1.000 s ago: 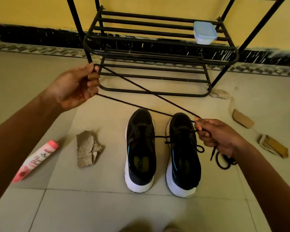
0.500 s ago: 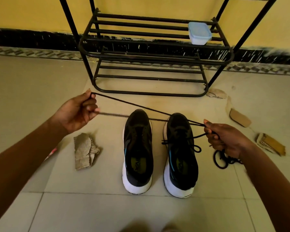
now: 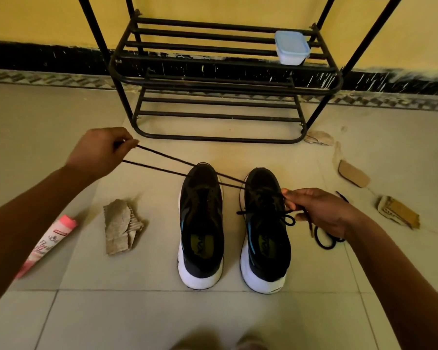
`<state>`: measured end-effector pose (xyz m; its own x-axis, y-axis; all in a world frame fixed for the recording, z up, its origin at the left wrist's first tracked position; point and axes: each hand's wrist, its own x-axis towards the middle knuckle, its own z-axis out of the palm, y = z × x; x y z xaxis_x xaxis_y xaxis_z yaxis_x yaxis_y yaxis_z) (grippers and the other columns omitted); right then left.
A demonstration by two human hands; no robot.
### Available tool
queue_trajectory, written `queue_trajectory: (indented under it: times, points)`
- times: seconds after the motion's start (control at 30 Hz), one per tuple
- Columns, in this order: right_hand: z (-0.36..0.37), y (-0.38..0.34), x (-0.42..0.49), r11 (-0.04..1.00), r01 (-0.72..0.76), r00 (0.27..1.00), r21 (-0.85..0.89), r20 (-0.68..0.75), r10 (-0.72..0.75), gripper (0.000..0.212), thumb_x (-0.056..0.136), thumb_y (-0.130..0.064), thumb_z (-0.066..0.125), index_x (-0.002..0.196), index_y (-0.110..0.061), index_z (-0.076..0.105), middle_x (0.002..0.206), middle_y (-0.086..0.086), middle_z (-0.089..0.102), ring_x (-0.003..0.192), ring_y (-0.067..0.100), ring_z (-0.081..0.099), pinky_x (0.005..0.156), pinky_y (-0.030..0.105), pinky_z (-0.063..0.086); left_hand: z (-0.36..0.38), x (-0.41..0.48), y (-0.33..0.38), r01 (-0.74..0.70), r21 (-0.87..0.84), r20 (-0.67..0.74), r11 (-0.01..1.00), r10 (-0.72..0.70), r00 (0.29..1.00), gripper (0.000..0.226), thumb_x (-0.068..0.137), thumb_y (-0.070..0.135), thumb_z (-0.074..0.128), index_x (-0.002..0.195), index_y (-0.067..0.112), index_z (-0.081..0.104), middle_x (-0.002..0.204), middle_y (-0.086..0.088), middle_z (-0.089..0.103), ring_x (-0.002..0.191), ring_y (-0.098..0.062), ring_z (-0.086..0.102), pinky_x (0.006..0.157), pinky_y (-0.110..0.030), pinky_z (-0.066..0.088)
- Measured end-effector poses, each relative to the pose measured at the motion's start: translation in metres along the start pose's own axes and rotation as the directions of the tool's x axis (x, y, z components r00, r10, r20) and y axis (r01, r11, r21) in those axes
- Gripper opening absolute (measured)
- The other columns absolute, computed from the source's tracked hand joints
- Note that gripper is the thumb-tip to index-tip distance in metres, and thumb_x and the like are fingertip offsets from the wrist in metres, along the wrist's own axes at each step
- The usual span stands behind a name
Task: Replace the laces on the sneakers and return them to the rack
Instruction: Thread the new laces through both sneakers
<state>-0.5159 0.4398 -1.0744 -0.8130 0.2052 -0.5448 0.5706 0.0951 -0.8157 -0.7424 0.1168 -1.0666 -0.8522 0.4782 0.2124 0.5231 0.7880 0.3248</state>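
Black and thin, a long shoelace [image 3: 172,168] is stretched in two strands in front of the black metal shoe rack [image 3: 213,140], low over the pale floor tiles [image 3: 137,311]. The left hand [image 3: 99,152], just out from the rack's front left corner, has its fingers curled and pinches both strands at the fingertips. From there the strands slope across the toe of the left black sneaker with a white sole [image 3: 201,223] to the right hand [image 3: 321,210]. That hand's thumb and fingers are closed on the lace above the front of the right black sneaker [image 3: 266,231].

Both sneakers stand side by side on the floor before the rack, toes toward it. The right one carries a lace with a loop hanging to its outer side. The left one's lacing is too dark to make out. A second black lace [image 3: 324,241] lies coiled on the tiles under the right wrist.

At the right end of the rack's upper shelf sits a pale blue lidded plastic tub [image 3: 291,48]. Out from the rack's left side lie a torn piece of corrugated cardboard [image 3: 120,227] and a pink tube [image 3: 51,241]. Off its right side lie more cardboard scraps [image 3: 353,173].
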Motion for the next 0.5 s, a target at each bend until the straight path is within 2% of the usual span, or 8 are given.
queue_trajectory:
  times: [0.07, 0.13, 0.2, 0.27, 0.37, 0.43, 0.5]
  points:
    - [0.004, -0.003, -0.001, 0.992, 0.044, 0.999, 0.122, -0.036, -0.04, 0.035, 0.085, -0.038, 0.052, 0.06, -0.014, 0.048, 0.068, 0.0, 0.055, 0.074, 0.012, 0.054, 0.071, 0.025, 0.042, 0.002, 0.0, 0.009, -0.036, -0.09, 0.032, 0.995, 0.039, 0.999, 0.018, 0.091, 0.018, 0.059, 0.102, 0.008, 0.067, 0.098, -0.013, 0.065, 0.083, -0.022, 0.055, 0.074, -0.027, 0.037]
    - [0.009, -0.006, -0.001, 0.929, 0.02, 1.0, 0.37, -0.027, -0.011, 0.034, 0.089, -0.036, 0.05, 0.063, -0.014, 0.046, 0.064, 0.0, 0.054, 0.068, 0.013, 0.056, 0.063, 0.024, 0.045, 0.006, -0.004, 0.025, -0.146, -0.105, 0.059, 0.984, 0.153, 0.987, 0.019, 0.088, 0.019, 0.063, 0.106, 0.012, 0.066, 0.106, -0.009, 0.062, 0.096, -0.023, 0.056, 0.082, -0.027, 0.038]
    - [0.017, -0.011, -0.001, 0.816, -0.035, 0.999, 0.578, 0.004, 0.04, 0.033, 0.087, -0.04, 0.051, 0.064, -0.016, 0.046, 0.06, -0.002, 0.051, 0.06, 0.01, 0.056, 0.052, 0.021, 0.047, 0.009, -0.013, 0.052, -0.224, -0.206, 0.079, 0.953, 0.245, 0.966, 0.017, 0.086, 0.022, 0.064, 0.103, 0.017, 0.066, 0.104, -0.001, 0.061, 0.093, -0.014, 0.055, 0.082, -0.026, 0.04]
    - [0.026, -0.016, 0.0, 0.697, -0.067, 0.997, 0.714, 0.015, 0.08, 0.036, 0.09, -0.041, 0.05, 0.063, -0.018, 0.046, 0.058, -0.003, 0.05, 0.055, 0.008, 0.055, 0.046, 0.018, 0.047, 0.013, -0.026, 0.086, -0.27, -0.364, 0.16, 0.891, 0.346, 0.924, 0.011, 0.086, 0.024, 0.064, 0.098, 0.024, 0.064, 0.095, 0.008, 0.063, 0.084, -0.003, 0.057, 0.079, -0.022, 0.046]
    - [0.039, -0.027, -0.001, 0.561, -0.071, 0.996, 0.825, 0.028, 0.085, 0.037, 0.093, -0.04, 0.048, 0.063, -0.018, 0.047, 0.056, -0.003, 0.05, 0.05, 0.007, 0.055, 0.045, 0.016, 0.048, 0.028, -0.049, 0.132, -0.234, -0.571, 0.243, 0.787, 0.434, 0.867, 0.014, 0.084, 0.021, 0.068, 0.098, 0.021, 0.067, 0.089, 0.013, 0.066, 0.085, 0.001, 0.062, 0.08, -0.014, 0.049]
    - [0.047, -0.032, -0.002, 0.498, -0.082, 0.996, 0.863, 0.052, 0.074, 0.038, 0.093, -0.039, 0.048, 0.062, -0.017, 0.047, 0.054, -0.003, 0.05, 0.048, 0.007, 0.056, 0.044, 0.016, 0.048, 0.039, -0.061, 0.152, -0.142, -0.671, 0.254, 0.728, 0.405, 0.878, 0.022, 0.082, 0.019, 0.07, 0.104, 0.015, 0.064, 0.092, 0.015, 0.064, 0.091, 0.001, 0.061, 0.082, -0.011, 0.048]
    - [0.053, -0.037, -0.004, 0.442, -0.087, 0.996, 0.893, 0.07, 0.056, 0.039, 0.093, -0.039, 0.047, 0.061, -0.016, 0.048, 0.055, -0.003, 0.05, 0.047, 0.007, 0.055, 0.043, 0.016, 0.048, 0.047, -0.067, 0.162, -0.041, -0.735, 0.293, 0.677, 0.371, 0.881, 0.028, 0.083, 0.016, 0.069, 0.108, 0.014, 0.056, 0.094, 0.012, 0.064, 0.093, -0.003, 0.063, 0.084, -0.016, 0.05]
